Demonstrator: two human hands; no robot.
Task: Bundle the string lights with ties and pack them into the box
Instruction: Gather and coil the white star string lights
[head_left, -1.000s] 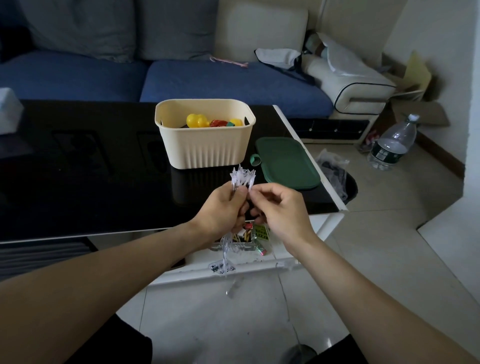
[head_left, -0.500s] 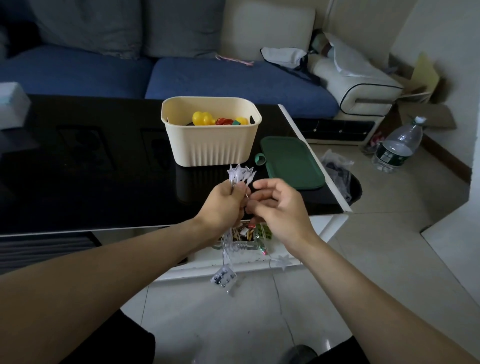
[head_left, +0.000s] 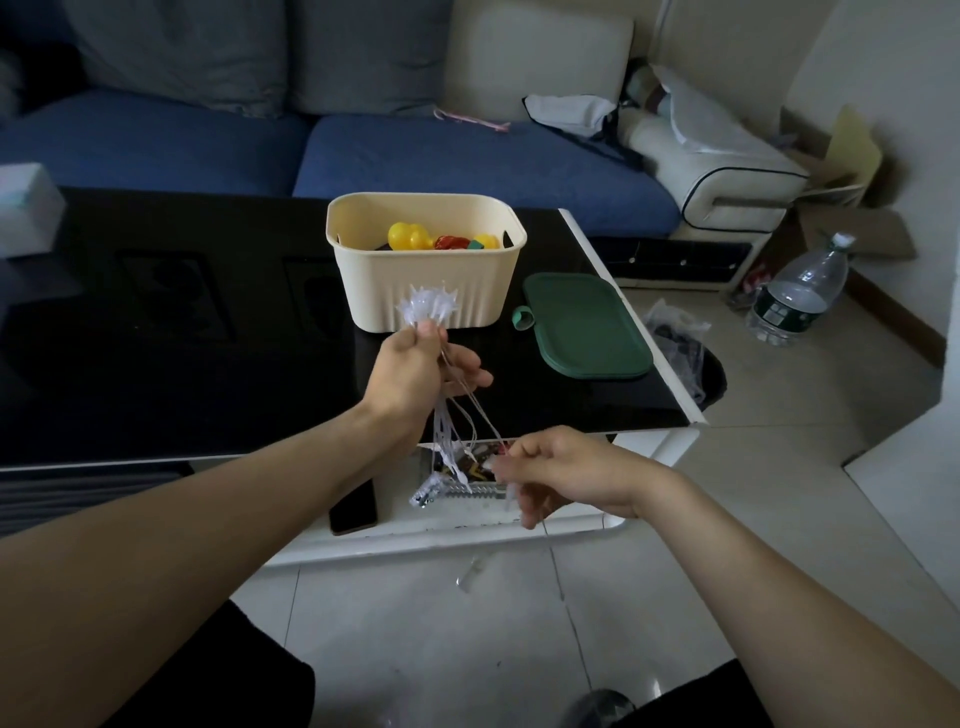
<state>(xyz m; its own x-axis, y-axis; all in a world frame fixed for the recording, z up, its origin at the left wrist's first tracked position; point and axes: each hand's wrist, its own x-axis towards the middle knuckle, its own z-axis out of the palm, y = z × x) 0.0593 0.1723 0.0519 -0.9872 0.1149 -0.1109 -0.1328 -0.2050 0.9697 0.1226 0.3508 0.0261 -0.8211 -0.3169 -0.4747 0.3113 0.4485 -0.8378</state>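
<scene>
The right hand (head_left: 563, 470) had dropped away from the left hand (head_left: 415, 371), drawing wire down. Left fingers gripped the lights (head_left: 427, 306) under the bulbs; right fingers pinched the wire. They looked light, limp, tangle-prone; best held by the gathered bunch.

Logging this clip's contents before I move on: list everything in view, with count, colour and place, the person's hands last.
string lights: one bunch, white, bulbs above the left hand, wires trailing down to the right hand
box: one, cream, open, on the table, holding yellow and red items
lid: one, green, on the table right of the box
table: one, black top, white edge
phone: one, black, on the table's lower shelf
bottle: one, clear, on the floor at right
sofa: one, blue, behind the table
left hand: grips the bunch below the bulbs
right hand: pinches the trailing wires, lower down
</scene>
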